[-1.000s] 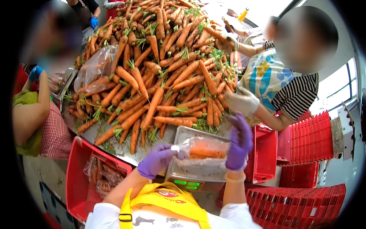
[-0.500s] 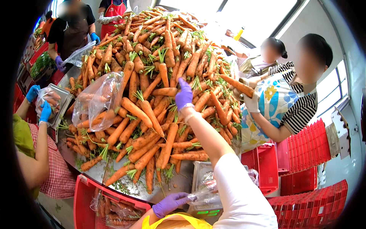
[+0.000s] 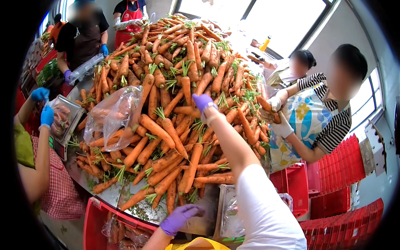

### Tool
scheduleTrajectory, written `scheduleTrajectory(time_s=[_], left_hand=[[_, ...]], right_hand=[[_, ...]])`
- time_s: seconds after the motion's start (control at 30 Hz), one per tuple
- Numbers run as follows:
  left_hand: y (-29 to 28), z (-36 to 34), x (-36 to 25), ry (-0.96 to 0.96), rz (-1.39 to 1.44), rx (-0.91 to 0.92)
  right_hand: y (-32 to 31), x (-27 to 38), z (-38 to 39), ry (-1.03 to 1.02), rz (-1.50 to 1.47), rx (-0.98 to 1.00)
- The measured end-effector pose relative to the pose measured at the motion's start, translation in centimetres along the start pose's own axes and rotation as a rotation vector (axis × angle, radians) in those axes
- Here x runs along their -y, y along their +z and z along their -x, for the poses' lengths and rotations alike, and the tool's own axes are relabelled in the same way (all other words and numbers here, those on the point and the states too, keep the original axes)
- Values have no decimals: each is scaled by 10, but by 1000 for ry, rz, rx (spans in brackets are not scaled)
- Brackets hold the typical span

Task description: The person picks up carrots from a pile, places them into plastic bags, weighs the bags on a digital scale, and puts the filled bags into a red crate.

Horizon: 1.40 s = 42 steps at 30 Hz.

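A big heap of carrots (image 3: 168, 133) with short green tops covers the metal table. My right hand (image 3: 204, 103), in a purple glove, reaches far into the heap and touches carrots there. Its fingers bend down among them, partly hidden, so I cannot tell whether they grip one. Close to my body, my left hand (image 3: 182, 218), also purple-gloved, is open and holds nothing, its fingers pointing right. Just right of it, a clear plastic bag (image 3: 233, 218) lies on a scale tray (image 3: 221, 208), partly covered by my right sleeve.
A red crate (image 3: 92, 223) with bagged carrots stands below the table edge (image 3: 137, 214). Another clear bag (image 3: 114, 118) rests on the heap. At left, blue-gloved hands (image 3: 46, 114) work at a scale; at right, a white-gloved person (image 3: 283, 125) handles carrots. Red crates (image 3: 341, 225) stand lower right.
My left hand has let go of the plastic bag and moved slightly up, away from it. My right hand stays in the heap, its fingers now lower. The person at right has drawn a carrot closer.
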State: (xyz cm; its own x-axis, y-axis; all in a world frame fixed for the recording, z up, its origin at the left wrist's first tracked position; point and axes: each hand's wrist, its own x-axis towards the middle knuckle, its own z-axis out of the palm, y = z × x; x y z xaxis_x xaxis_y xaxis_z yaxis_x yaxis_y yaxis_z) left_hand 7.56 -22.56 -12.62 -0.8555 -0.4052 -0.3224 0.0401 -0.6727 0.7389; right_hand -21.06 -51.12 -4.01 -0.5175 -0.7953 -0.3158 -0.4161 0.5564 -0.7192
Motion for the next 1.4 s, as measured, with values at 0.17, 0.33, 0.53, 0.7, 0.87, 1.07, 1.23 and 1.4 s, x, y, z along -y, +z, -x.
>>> scheduleTrajectory(time_s=[0.17,0.33,0.53,0.7,0.87,1.07,1.23,1.4], left_hand=[[-28,-20,-26,174,189,-291],[-25,-47,-91,399,57,-452],[-35,-54,-113,559,362,-583],[-59,-38,-106,509,528,-430],[-42,-39,-105,614,530,-472],[-76,-29,-47,404,670,-552],[-77,-10,-19,359,808,-480],[-57,-9,-1,187,582,-567]], right_hand=[[14,-67,79,-269,-22,148],[35,-85,187,-276,-324,554],[31,-117,256,-529,175,658],[30,-113,258,-727,345,641],[37,-108,246,-738,365,632],[40,-80,181,-813,92,209],[-1,-67,34,-555,442,-588],[5,-67,-41,-112,1338,-476]])
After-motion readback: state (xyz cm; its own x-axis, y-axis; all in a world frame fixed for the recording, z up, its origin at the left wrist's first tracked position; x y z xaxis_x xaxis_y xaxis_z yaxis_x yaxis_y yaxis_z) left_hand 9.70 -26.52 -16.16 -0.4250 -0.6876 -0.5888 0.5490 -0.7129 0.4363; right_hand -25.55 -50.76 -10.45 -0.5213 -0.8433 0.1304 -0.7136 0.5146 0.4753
